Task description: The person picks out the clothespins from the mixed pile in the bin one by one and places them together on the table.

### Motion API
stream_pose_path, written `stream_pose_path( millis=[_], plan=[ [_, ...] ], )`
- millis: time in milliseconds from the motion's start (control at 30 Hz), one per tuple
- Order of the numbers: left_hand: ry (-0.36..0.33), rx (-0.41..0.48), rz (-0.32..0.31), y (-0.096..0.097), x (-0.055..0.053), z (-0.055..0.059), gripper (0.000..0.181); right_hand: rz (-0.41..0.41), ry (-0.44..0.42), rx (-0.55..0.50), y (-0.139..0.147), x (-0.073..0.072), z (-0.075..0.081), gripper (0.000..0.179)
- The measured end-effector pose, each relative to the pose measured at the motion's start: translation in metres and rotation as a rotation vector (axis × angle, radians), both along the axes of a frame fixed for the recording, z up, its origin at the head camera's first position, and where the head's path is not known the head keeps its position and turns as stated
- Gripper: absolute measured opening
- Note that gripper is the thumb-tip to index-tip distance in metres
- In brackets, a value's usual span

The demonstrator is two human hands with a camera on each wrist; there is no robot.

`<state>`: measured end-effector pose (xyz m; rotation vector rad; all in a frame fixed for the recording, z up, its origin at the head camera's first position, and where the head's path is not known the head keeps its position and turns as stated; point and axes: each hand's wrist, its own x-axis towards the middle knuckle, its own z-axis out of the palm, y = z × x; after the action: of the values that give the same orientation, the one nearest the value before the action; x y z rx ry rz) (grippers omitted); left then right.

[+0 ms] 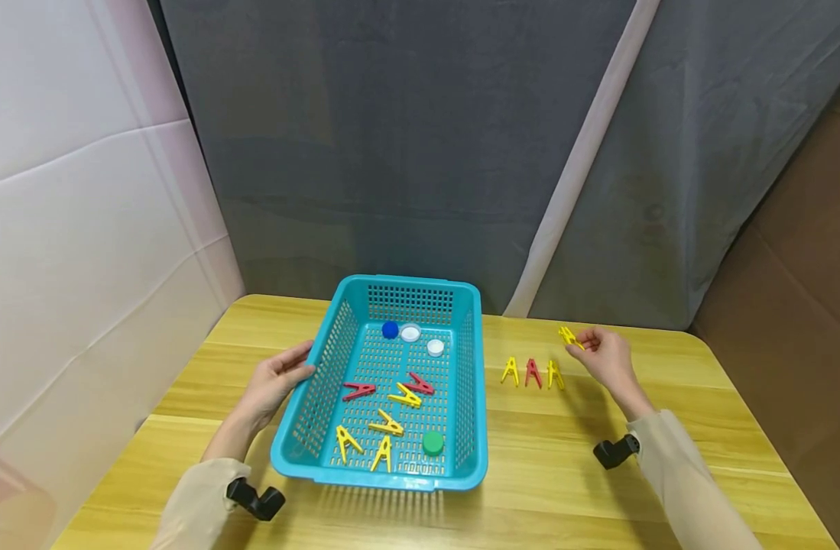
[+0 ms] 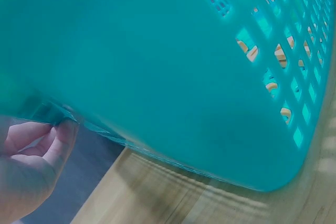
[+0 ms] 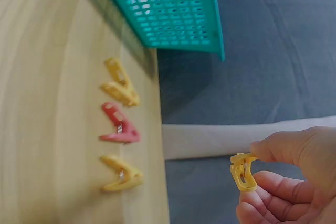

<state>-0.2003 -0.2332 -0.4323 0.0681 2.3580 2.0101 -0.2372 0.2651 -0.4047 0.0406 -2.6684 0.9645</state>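
The person's right hand (image 1: 605, 357) is raised over the wooden table (image 1: 543, 473), and its thumb and fingers are pinching one yellow clothespin (image 1: 569, 337). This clothespin is in the air, near the right end of a short row on the wood: first a yellow peg (image 1: 511, 362), then a red peg (image 1: 531, 366), then another yellow peg (image 1: 552, 368). These three lie beside one another, apart, with their legs directed towards the person.

The left hand (image 1: 271, 382) is at the left side of a blue basket (image 1: 364, 475), and I see its thumb and fingertips pinching the rim. Inside the basket there are two red clothespins (image 1: 360, 391) and four yellow clothespins (image 1: 386, 423), scattered. At its far end are one blue cap (image 1: 390, 330) and two white caps (image 1: 436, 348); a green cap (image 1: 432, 443) is in the near right corner. Behind the table hangs a grey cloth (image 1: 392, 153)
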Motion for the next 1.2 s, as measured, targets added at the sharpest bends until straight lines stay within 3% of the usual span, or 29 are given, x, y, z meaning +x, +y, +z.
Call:
stream_pose_path(
  millis=[200,800,1200],
  plan=[
    [0.003,0.001,-0.003,0.0,-0.001,0.0,0.054,-0.02,0.0,-0.008,0.011,0.004,-0.014,0.019],
    [-0.006,0.005,-0.01,0.0,-0.002,0.001,0.054,-0.109,-0.112,-0.022,0.028,0.011,-0.055,0.02],
    [-0.008,0.002,-0.002,-0.001,0.0,0.0,0.055,-0.145,-0.153,-0.029,0.022,0.01,-0.069,0.022]
  ],
)
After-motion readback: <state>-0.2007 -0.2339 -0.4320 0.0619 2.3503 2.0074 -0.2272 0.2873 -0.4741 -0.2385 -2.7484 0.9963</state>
